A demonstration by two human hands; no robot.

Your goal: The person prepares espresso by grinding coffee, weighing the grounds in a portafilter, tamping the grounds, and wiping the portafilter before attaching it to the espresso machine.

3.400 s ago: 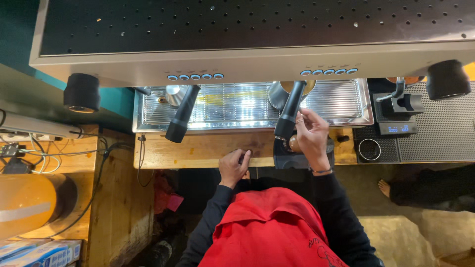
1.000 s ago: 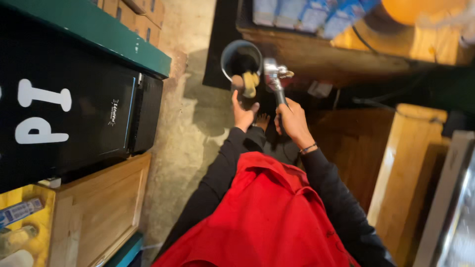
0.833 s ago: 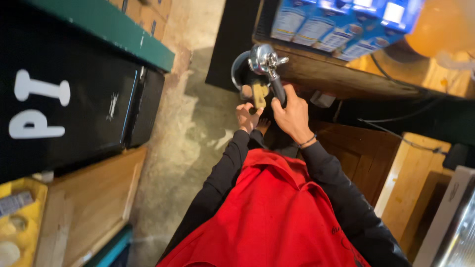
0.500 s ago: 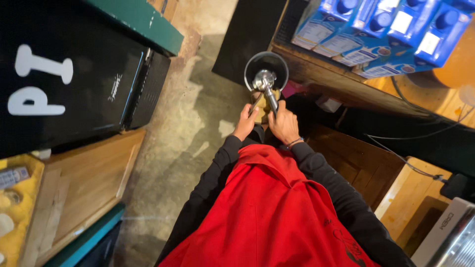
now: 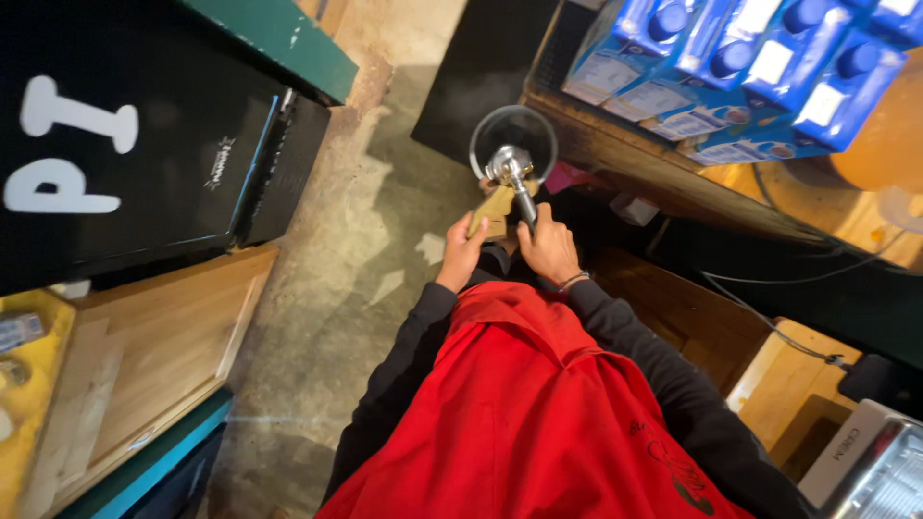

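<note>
We see a concrete floor [image 5: 346, 288] running up the middle of the head view. Left of it: black cabinet [image 5: 125, 144] with white letters under a green top [image 5: 279, 38], then a wooden board [image 5: 144, 356] lower left with a yellow crate [image 5: 19, 384] at the edge. Right side: wooden shelf [image 5: 635, 154] carrying a row of blue cartons [image 5: 740, 67], with black cables [image 5: 788, 279] trailing below it. A steel machine corner [image 5: 880, 471] shows at bottom right.

Our red apron [image 5: 519, 413] over black sleeves [image 5: 404, 375] fills the lower middle.

A round bin [image 5: 513, 144] with a dark inside sits on the floor just in front of the shelf. The portafilter [image 5: 510, 173] is held out over it: metal head at the bin's near rim, black handle pointing back at us.

Right hand [image 5: 550, 248]: fingers wrapped tight around the portafilter handle, bracelet at the wrist.

Left hand [image 5: 463, 252]: fingers pinching a small tan brush-like tool [image 5: 495, 210], just left of the handle, its tip up near the portafilter head. We can't tell if the tool touches the metal.

Both hands sit close together, almost touching, just short of the bin.
</note>
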